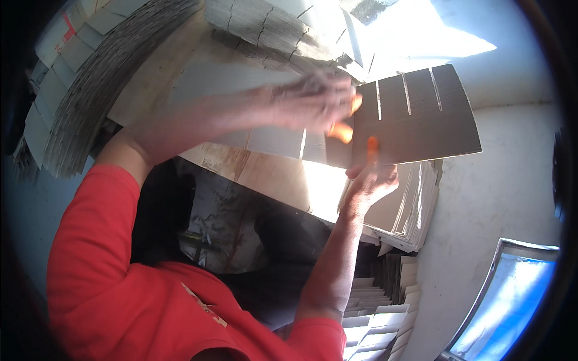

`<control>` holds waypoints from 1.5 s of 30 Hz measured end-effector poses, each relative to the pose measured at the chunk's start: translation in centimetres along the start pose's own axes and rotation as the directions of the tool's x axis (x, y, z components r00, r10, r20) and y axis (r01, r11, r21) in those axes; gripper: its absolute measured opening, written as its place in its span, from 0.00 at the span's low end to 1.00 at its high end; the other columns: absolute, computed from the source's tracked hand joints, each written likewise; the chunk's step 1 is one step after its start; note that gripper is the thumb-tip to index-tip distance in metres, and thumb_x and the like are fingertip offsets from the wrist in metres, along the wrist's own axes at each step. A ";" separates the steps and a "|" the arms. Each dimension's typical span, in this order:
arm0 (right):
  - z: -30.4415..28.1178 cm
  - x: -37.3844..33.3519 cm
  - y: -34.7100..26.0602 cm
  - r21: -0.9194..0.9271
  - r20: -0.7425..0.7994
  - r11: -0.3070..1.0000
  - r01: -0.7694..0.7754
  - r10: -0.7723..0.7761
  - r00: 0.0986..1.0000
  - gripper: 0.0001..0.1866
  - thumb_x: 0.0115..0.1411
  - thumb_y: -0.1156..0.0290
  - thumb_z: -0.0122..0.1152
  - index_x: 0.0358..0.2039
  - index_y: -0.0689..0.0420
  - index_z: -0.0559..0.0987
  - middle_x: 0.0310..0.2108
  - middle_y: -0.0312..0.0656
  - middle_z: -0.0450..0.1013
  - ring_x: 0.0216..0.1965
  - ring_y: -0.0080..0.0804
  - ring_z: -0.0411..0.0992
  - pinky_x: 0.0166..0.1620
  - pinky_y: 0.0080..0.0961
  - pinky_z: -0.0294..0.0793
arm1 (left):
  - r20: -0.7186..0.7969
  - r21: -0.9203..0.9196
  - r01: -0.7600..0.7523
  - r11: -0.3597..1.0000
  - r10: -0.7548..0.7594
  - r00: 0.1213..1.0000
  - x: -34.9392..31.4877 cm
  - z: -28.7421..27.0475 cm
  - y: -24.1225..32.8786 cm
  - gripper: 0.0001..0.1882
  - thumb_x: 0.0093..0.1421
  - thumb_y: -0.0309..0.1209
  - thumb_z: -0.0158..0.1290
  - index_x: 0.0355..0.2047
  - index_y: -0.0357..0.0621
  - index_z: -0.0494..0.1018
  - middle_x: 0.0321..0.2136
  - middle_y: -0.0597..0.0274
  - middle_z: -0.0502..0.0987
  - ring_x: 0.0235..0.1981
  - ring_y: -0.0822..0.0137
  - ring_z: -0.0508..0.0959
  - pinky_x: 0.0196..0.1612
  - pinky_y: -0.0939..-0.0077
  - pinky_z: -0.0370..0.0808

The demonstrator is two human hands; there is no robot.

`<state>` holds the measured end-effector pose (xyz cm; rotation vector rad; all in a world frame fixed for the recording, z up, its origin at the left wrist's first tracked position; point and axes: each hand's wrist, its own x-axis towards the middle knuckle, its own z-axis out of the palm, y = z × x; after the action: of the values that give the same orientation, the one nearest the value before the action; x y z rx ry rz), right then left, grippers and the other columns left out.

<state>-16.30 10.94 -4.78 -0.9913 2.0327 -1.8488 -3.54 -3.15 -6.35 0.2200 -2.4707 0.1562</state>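
A grey-brown cardboard sheet [421, 120] with three narrow slots cut in from its far edge is raised at the right of the work board. My right hand [374, 183] grips its near edge, with an orange finger cover on the digit lying against the sheet's face. Smeared by motion, my left hand [316, 102] is at the sheet's left end, and orange covers show on two of its digits. Whether it touches the sheet I cannot tell. Beneath my left forearm, another slotted cardboard piece [274, 143] lies flat on the wooden board [271, 177].
A tall cardboard stack [99, 90] leans at the left. Slotted stacks [271, 30] stand along the far side. More sheets are piled [415, 207] below my right hand, and others [376, 325] sit lower down. A blue panel [512, 301] is by the wall [500, 180].
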 end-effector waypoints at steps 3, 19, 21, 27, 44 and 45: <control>-0.4 0.1 0.2 0.069 0.065 0.998 0.000 -0.004 0.998 0.04 0.57 0.77 0.61 0.27 0.63 0.76 0.15 0.36 0.70 0.07 0.16 0.61 0.11 0.15 0.57 | 0.077 0.305 0.223 0.926 -0.257 0.963 2.6 1.9 -6.2 0.33 0.58 0.50 0.51 0.52 0.29 0.66 0.41 0.53 0.73 0.44 0.61 0.71 0.44 0.66 0.71; 0.1 0.3 0.4 -0.020 0.004 1.000 -0.006 0.006 1.000 0.08 0.54 0.73 0.66 0.28 0.65 0.78 0.13 0.36 0.68 0.08 0.18 0.58 0.10 0.18 0.52 | 0.144 0.134 0.209 0.969 -0.228 0.963 3.9 4.4 -9.8 0.06 0.59 0.30 0.46 0.31 0.41 0.69 0.34 0.60 0.70 0.41 0.61 0.71 0.42 0.67 0.74; 0.1 0.3 0.5 0.011 -0.004 1.000 -0.008 0.008 1.000 0.08 0.54 0.72 0.66 0.28 0.65 0.78 0.13 0.36 0.68 0.07 0.18 0.59 0.10 0.18 0.52 | 0.103 0.072 0.179 0.981 -0.186 0.977 3.7 4.3 -10.0 0.06 0.59 0.30 0.46 0.29 0.41 0.69 0.35 0.60 0.70 0.41 0.62 0.71 0.42 0.69 0.75; -0.3 0.4 0.6 -0.070 0.009 0.997 0.030 -0.030 1.000 0.08 0.55 0.71 0.65 0.29 0.64 0.79 0.13 0.37 0.70 0.08 0.18 0.60 0.10 0.17 0.54 | 0.028 0.239 -0.057 0.969 0.052 0.998 3.0 3.6 -9.8 0.05 0.54 0.28 0.50 0.26 0.38 0.69 0.37 0.60 0.69 0.40 0.65 0.71 0.37 0.75 0.77; -1.0 0.8 -0.8 -0.240 0.175 0.962 -0.127 0.171 0.970 0.10 0.61 0.69 0.61 0.35 0.65 0.78 0.17 0.37 0.73 0.11 0.18 0.66 0.14 0.12 0.65 | 0.167 0.396 -0.291 0.871 0.243 0.955 1.1 0.5 -1.8 0.06 0.35 0.28 0.55 0.14 0.38 0.72 0.26 0.64 0.68 0.32 0.69 0.67 0.22 0.82 0.72; -1.1 0.9 -0.9 -0.218 0.161 0.975 -0.032 0.069 0.985 0.11 0.60 0.69 0.61 0.35 0.66 0.78 0.17 0.37 0.74 0.11 0.18 0.66 0.14 0.12 0.65 | 0.169 0.404 -0.294 0.866 0.245 0.955 0.9 0.5 -1.8 0.06 0.35 0.27 0.55 0.14 0.38 0.71 0.25 0.64 0.67 0.31 0.69 0.67 0.21 0.81 0.71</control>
<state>-17.34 11.34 -3.52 -1.0969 2.1653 -1.4882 -4.20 -5.07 -6.11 0.0623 -2.5410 0.8316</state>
